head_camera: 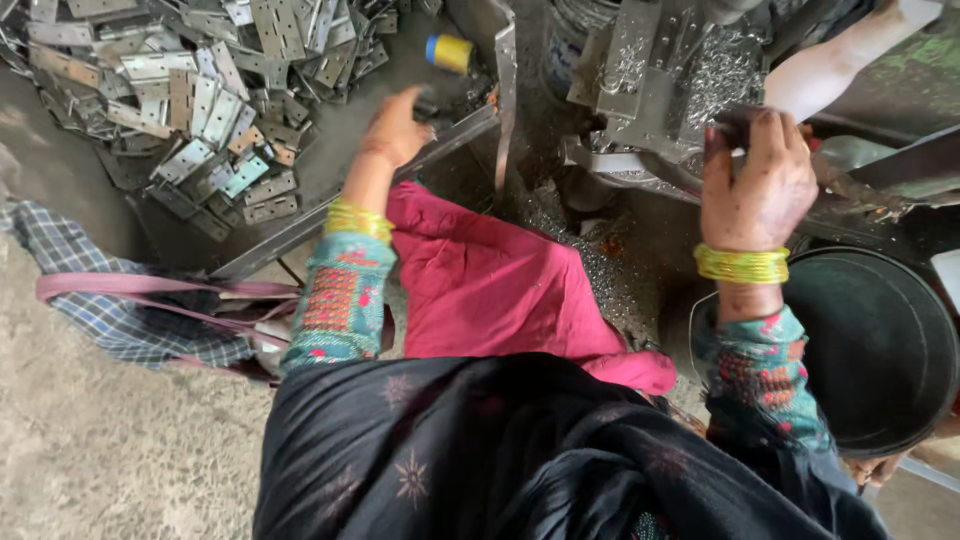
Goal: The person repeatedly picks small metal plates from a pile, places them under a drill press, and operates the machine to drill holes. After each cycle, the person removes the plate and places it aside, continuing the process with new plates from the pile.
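The right hand point(757, 185) gripped a dark lever point(735, 122) at two o'clock; the left hand point(397, 128), grip unclear, touched a metal strip point(455, 137) at eleven.

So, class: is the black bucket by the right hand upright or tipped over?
Upright: the black bucket shows its round open mouth facing up, beside the right hand.

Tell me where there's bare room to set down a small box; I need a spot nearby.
Bare concrete floor lies lower left, below the checked cloth. Crowded: the grey metal hinge-plate pile upper left, and the shavings-covered machine by the right hand. The left hand rests on an angled metal bar.
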Motion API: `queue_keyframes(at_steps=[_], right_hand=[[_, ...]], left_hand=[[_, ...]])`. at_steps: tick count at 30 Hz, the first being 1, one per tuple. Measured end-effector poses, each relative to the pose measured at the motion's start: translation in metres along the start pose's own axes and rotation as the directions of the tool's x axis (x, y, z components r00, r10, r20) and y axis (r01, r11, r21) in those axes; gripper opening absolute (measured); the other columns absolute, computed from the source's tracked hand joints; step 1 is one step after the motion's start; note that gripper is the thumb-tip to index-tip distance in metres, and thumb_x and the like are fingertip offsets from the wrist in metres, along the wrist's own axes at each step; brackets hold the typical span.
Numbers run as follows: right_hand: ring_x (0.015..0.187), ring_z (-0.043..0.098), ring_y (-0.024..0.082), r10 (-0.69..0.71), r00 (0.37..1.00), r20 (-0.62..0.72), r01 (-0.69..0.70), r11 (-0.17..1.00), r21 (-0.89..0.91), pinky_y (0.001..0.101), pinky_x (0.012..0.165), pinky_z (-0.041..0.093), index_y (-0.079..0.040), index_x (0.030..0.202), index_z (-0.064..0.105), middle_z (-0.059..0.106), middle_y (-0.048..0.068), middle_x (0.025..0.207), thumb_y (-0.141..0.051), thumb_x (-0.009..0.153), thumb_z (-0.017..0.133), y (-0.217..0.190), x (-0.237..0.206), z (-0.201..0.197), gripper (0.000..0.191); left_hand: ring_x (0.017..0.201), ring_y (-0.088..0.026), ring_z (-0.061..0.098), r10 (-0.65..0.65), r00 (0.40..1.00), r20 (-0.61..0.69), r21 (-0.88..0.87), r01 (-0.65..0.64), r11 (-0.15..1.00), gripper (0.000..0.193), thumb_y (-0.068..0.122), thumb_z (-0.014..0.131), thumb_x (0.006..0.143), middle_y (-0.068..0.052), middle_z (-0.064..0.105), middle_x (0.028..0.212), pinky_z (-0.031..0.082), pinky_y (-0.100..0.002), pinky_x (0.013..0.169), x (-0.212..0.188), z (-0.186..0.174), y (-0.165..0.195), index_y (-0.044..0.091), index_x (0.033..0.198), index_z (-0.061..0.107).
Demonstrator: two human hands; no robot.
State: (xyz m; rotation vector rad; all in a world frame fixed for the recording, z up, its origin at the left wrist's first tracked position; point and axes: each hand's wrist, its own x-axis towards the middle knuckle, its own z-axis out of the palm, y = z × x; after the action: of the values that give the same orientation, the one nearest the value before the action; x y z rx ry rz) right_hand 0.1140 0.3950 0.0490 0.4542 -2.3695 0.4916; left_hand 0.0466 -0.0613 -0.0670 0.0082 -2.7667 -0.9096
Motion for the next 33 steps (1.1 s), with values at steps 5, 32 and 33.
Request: queue_keyframes(at_steps=[5,32,33], right_hand=[[0.088,0.068,0.033,0.037,0.996,0.081,-0.059,0.957,0.282,0.0430,0.077,0.054,-0.008,0.105,0.070,0.069,0.013,0.098,-0.008,0.093,0.078,-0.073,-0.013,0.030,0.014],[0.077,0.068,0.032,0.105,0.984,0.146,-0.080,0.983,-0.166,0.0413,0.058,0.054,0.010,0.146,0.056,0.069,0.018,0.094,-0.027,0.082,0.078,-0.003,-0.030,0.062,0.077],[0.082,0.068,0.032,0.027,0.994,0.107,-0.001,0.972,-0.236,0.0429,0.064,0.054,0.005,0.137,0.059,0.069,0.016,0.096,-0.031,0.082,0.074,0.004,-0.028,0.053,0.068]], left_hand=[[0.108,-0.036,0.070,-0.135,0.977,0.167,0.070,0.125,0.990,0.029,0.020,0.080,0.081,-0.019,0.073,0.114,0.055,-0.041,0.096,0.025,0.001,0.017,0.012,0.109,0.076],[0.100,-0.026,0.077,0.007,0.987,-0.161,-0.597,-0.103,0.796,0.041,0.005,0.076,0.080,-0.012,0.078,0.107,0.057,-0.035,0.089,-0.029,0.124,0.225,0.001,0.119,0.066],[0.103,-0.029,0.074,0.008,0.993,-0.117,-0.470,-0.062,0.880,0.044,0.008,0.074,0.082,-0.013,0.076,0.112,0.056,-0.037,0.091,-0.017,0.134,0.237,0.005,0.125,0.065]])
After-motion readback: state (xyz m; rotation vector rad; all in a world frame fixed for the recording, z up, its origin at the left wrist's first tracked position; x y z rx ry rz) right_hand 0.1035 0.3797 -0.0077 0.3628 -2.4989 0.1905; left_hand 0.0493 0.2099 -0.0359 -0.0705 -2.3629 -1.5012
